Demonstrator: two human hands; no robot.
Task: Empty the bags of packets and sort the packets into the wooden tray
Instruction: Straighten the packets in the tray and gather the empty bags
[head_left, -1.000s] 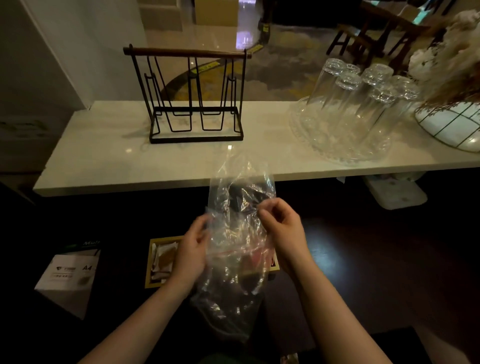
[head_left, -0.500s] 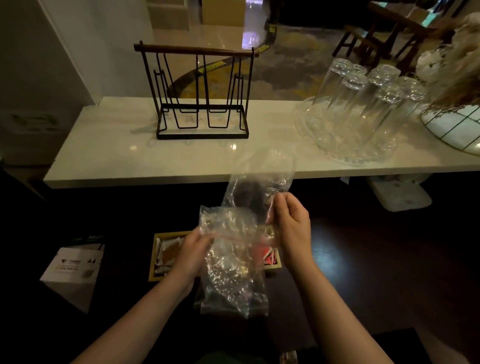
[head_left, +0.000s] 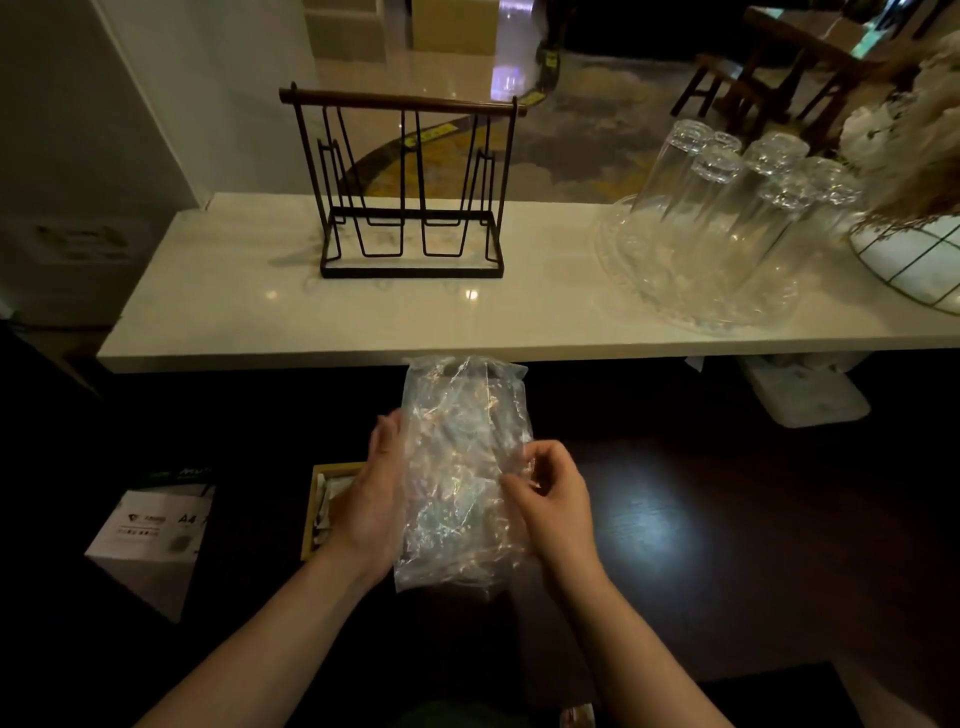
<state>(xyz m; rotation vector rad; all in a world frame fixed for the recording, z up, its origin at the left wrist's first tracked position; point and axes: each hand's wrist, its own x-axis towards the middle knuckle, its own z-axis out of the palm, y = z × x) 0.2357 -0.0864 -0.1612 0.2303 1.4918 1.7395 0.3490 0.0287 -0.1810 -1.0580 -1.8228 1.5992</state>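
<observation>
Hands (head_left: 556, 499) around clear bag (head_left: 462, 467)

Both forearms are extended forward. The left hand (head_left: 375, 499) is laid flat against the clear bag's (head_left: 462, 478) left side; the right hand (head_left: 556, 501) is pinched on its right edge.

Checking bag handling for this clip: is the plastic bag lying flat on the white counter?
No, the plastic bag is held up between the left hand and right hand, in front of and below the white counter.

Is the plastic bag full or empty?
Looks empty: the plastic bag is clear, crumpled and flat between the left hand and right hand; no packets show.
</observation>
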